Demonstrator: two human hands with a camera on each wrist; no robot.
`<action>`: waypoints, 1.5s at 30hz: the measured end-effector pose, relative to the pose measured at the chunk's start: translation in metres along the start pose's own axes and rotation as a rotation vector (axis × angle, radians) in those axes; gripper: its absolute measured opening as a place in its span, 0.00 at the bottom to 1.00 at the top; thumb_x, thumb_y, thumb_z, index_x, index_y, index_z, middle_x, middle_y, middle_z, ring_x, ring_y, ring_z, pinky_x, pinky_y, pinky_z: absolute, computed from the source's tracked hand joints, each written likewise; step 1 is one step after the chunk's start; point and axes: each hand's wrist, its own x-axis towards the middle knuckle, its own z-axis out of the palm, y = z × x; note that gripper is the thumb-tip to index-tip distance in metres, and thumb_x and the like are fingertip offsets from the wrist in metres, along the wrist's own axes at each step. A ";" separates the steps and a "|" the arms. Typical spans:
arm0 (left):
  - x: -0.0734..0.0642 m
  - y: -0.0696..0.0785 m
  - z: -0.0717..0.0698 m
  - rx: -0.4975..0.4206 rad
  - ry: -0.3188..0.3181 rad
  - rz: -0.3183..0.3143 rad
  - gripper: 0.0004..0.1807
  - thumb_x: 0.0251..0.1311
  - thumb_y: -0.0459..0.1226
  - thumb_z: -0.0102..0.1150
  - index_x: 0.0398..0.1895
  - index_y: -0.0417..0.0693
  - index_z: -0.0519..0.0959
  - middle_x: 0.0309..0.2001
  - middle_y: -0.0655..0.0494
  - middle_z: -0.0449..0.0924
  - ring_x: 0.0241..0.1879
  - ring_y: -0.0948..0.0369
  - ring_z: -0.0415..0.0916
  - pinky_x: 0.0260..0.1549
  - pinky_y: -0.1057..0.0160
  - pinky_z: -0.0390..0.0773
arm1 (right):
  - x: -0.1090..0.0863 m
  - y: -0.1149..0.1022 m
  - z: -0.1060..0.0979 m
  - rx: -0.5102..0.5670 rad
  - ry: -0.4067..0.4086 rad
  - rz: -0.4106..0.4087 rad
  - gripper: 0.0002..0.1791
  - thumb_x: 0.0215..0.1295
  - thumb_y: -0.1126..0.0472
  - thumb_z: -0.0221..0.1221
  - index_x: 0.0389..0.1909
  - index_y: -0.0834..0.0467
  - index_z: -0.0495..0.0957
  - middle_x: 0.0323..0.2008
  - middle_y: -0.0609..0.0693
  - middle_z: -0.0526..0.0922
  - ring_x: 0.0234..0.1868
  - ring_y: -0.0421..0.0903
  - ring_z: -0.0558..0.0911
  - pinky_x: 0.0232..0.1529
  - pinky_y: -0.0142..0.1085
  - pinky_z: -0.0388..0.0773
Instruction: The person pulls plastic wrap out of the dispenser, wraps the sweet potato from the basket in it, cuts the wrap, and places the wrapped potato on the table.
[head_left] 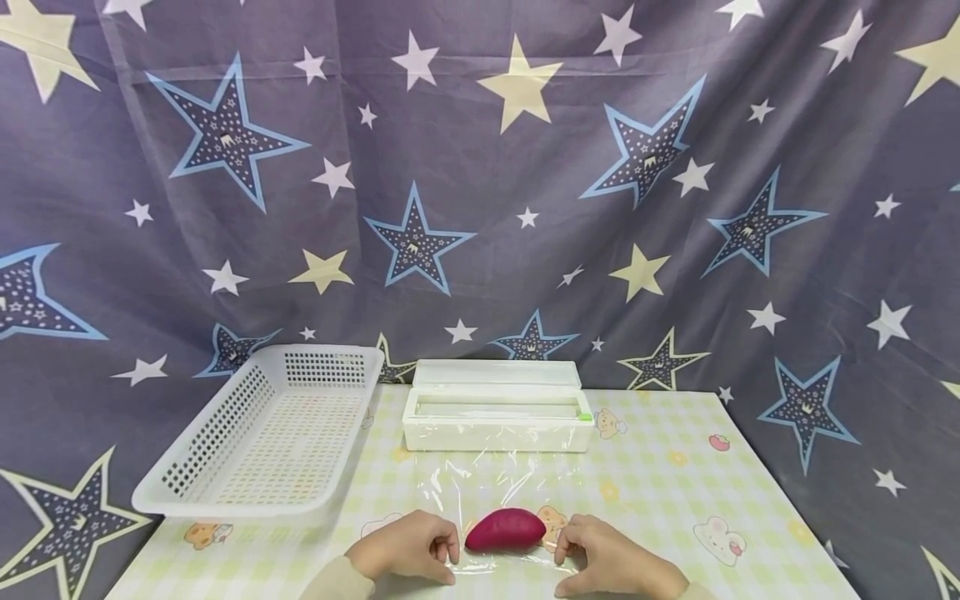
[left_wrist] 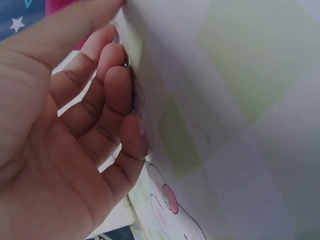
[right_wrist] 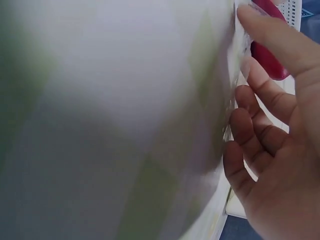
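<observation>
Flanking the purple tuber (head_left: 506,531) toward the near edge of the table (head_left: 654,492), left hand (head_left: 411,543) and right hand (head_left: 613,557), thumbs parted from fingers, likely steady clear film (head_left: 501,482).

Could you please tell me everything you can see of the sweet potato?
The sweet potato is deep purplish red, plump in the middle and narrowing to the left, with fairly smooth-looking skin. It looks whole on the visible side. It lies lengthwise, roughly left to right, and appears to rest on the clear film in front of the white box. It sits between the left hand and right hand; in the head view, neither touches it. Its underside is hidden.
</observation>
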 end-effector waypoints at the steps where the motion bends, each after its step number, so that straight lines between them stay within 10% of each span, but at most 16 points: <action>1: 0.000 0.000 0.000 0.001 0.002 0.002 0.10 0.51 0.33 0.75 0.27 0.52 0.81 0.21 0.70 0.71 0.22 0.74 0.65 0.25 0.74 0.71 | 0.000 0.000 0.000 -0.007 0.001 0.001 0.14 0.55 0.48 0.73 0.37 0.46 0.80 0.31 0.38 0.70 0.34 0.33 0.67 0.33 0.26 0.70; 14: 0.000 0.000 -0.004 0.021 -0.006 0.049 0.08 0.55 0.30 0.67 0.25 0.52 0.81 0.21 0.72 0.71 0.22 0.75 0.67 0.26 0.74 0.74 | -0.002 0.001 0.001 -0.080 0.024 -0.106 0.05 0.64 0.55 0.68 0.33 0.44 0.80 0.33 0.34 0.74 0.37 0.32 0.68 0.37 0.27 0.70; 26: 0.007 0.000 -0.007 0.053 0.041 0.214 0.08 0.56 0.25 0.60 0.33 0.47 0.83 0.26 0.72 0.74 0.25 0.77 0.67 0.29 0.73 0.78 | 0.005 0.000 0.001 0.110 0.017 -0.057 0.03 0.67 0.65 0.64 0.34 0.56 0.80 0.30 0.37 0.80 0.30 0.29 0.74 0.32 0.27 0.79; 45: 0.011 0.000 -0.010 0.041 0.102 0.130 0.05 0.67 0.33 0.61 0.42 0.49 0.82 0.32 0.70 0.78 0.33 0.73 0.74 0.36 0.70 0.79 | 0.007 0.000 -0.004 0.071 0.118 -0.031 0.03 0.72 0.63 0.59 0.42 0.53 0.78 0.31 0.41 0.81 0.27 0.30 0.73 0.29 0.28 0.77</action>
